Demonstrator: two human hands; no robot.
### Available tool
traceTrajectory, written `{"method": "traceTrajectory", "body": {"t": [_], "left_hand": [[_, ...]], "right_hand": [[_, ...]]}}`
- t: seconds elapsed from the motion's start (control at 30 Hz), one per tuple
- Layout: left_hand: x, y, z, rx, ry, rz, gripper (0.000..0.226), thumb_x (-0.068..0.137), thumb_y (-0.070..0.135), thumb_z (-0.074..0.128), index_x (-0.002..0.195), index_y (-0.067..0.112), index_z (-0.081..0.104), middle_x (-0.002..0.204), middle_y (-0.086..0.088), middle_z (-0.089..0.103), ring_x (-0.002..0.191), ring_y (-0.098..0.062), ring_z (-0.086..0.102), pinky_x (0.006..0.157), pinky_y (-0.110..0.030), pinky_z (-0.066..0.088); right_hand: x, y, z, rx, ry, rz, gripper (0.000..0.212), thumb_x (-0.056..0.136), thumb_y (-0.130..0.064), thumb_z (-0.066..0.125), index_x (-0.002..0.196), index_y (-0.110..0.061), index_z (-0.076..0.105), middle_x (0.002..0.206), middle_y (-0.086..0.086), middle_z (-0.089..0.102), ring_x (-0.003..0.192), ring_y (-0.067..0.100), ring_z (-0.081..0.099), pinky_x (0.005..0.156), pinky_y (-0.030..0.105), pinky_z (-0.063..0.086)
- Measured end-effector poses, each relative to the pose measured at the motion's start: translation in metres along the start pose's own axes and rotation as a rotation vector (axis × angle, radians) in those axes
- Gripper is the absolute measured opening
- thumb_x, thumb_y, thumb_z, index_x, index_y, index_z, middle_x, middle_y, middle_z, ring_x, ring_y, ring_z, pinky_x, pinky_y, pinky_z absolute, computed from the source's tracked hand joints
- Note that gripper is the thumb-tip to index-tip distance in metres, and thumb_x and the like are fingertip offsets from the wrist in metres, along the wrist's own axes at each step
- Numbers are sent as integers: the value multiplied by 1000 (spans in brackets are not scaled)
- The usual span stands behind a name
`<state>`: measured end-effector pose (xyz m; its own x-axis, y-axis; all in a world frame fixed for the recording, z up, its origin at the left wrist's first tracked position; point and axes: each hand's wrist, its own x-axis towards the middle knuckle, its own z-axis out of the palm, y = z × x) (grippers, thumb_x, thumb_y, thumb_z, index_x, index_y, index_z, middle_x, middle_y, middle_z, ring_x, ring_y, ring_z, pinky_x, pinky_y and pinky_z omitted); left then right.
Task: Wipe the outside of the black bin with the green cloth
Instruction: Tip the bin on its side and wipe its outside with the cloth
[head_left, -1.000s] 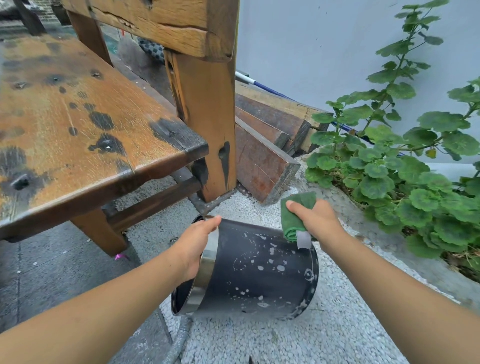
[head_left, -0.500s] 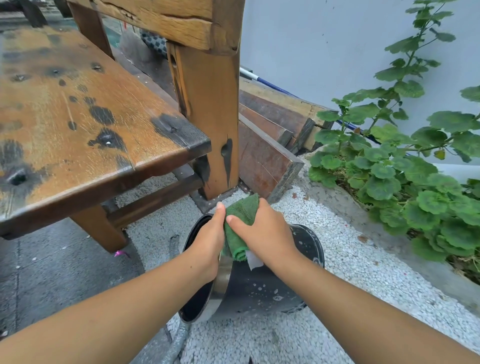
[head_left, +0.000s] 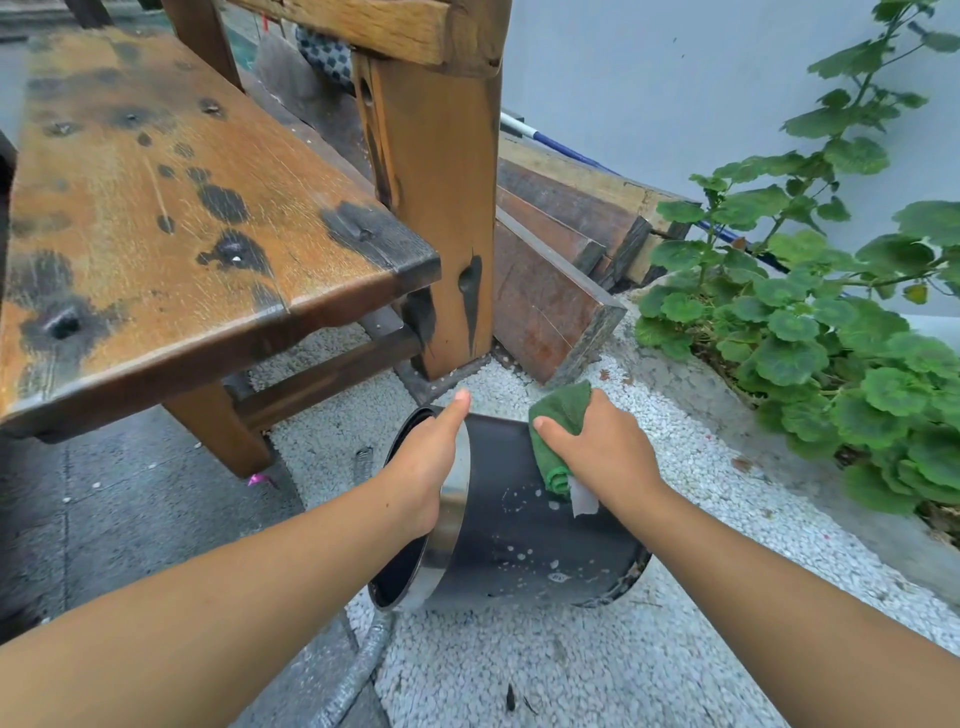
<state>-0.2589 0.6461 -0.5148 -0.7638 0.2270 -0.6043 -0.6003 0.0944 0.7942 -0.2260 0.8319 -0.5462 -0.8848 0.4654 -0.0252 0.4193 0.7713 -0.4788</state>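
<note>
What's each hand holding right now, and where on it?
Left hand grips the black bin at its metal rim, bin lying on its side. Right hand holds the bunched green cloth pressed against the bin's outer wall.

Single head cam, wide-angle, looked fwd and down, close over both forearms; gravel ground (head_left: 519, 670) filled the lower frame.

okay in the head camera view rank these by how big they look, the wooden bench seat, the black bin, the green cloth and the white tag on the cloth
1. wooden bench seat
2. black bin, partly hidden by both hands
3. green cloth, bunched in the right hand
4. white tag

The left hand grips the bin's rim.
</note>
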Motion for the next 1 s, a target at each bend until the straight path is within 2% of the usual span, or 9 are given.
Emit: {"method": "traceTrajectory", "body": {"t": [0.1, 0.2, 0.3, 0.37, 0.5, 0.63, 0.83, 0.93, 1.0], "left_hand": [[6, -1, -3, -5, 19, 18, 50, 94, 46, 57, 136, 19, 52, 148, 3, 47, 142, -22, 32, 103, -41, 26], [4, 0, -4, 19, 18, 25, 29, 91, 31, 63, 113, 11, 63, 107, 8, 59, 104, -11, 51, 94, -36, 27], [4, -1, -7, -2, -35, 12, 20, 88, 22, 66, 104, 10, 64, 116, -8, 69, 104, -24, 63, 103, -46, 45], [3, -2, -13, -44, -123, 25, 24, 89, 15, 66, 111, 8, 65, 116, -17, 70, 95, -30, 68, 95, -46, 53], [4, -3, -32, 157, -325, 4, 39, 78, 21, 76, 116, 18, 68, 125, -5, 71, 113, -23, 66, 100, -41, 47], [6, -13, -44, 295, -532, -93, 41, 73, 9, 75, 114, 17, 74, 125, -9, 71, 118, -28, 65, 107, -45, 45], [0, -23, -30, 267, -270, -46, 37, 78, 17, 77, 114, 19, 66, 112, 6, 76, 121, -21, 58, 116, -46, 29], [-5, -22, -23, 252, -221, -26, 20, 86, 18, 72, 106, 21, 68, 106, 5, 78, 118, -23, 61, 109, -43, 36], [-8, -16, -19, 239, -185, 3, 24, 86, 24, 72, 109, 21, 67, 113, 0, 75, 116, -23, 61, 109, -44, 39]], "right_hand": [[3, 18, -3, -77, 26, 14, 60, 88, -66, 58, 108, -10, 49, 75, -1, 56, 61, 16, 55, 45, 33, 40], [5, 31, -5, -136, 39, 13, 53, 89, -66, 58, 97, -15, 44, 72, 1, 55, 58, 17, 55, 43, 32, 37], [6, 41, -6, -142, 39, 36, 53, 90, -64, 58, 97, -14, 43, 72, 1, 55, 59, 18, 54, 44, 32, 35], [7, 46, -6, -117, 26, 61, 54, 90, -63, 59, 100, -12, 45, 74, 2, 55, 62, 19, 55, 45, 33, 36], [8, 55, -6, -71, 7, 89, 55, 91, -60, 60, 105, -9, 48, 75, 3, 57, 62, 19, 56, 46, 33, 39], [6, 58, -6, -77, 14, 97, 55, 91, -61, 60, 104, -10, 47, 75, 3, 57, 62, 20, 57, 46, 33, 39], [4, 60, -9, -36, 28, 111, 52, 90, -61, 61, 99, -12, 47, 79, 3, 58, 67, 22, 58, 51, 35, 44], [5, 54, -18, -50, 88, 48, 49, 89, -62, 62, 91, -15, 46, 76, 1, 55, 65, 20, 55, 50, 35, 40], [7, 43, -28, 25, 138, 5, 48, 88, -62, 62, 88, -17, 46, 75, 0, 54, 65, 20, 55, 50, 35, 37]]}}
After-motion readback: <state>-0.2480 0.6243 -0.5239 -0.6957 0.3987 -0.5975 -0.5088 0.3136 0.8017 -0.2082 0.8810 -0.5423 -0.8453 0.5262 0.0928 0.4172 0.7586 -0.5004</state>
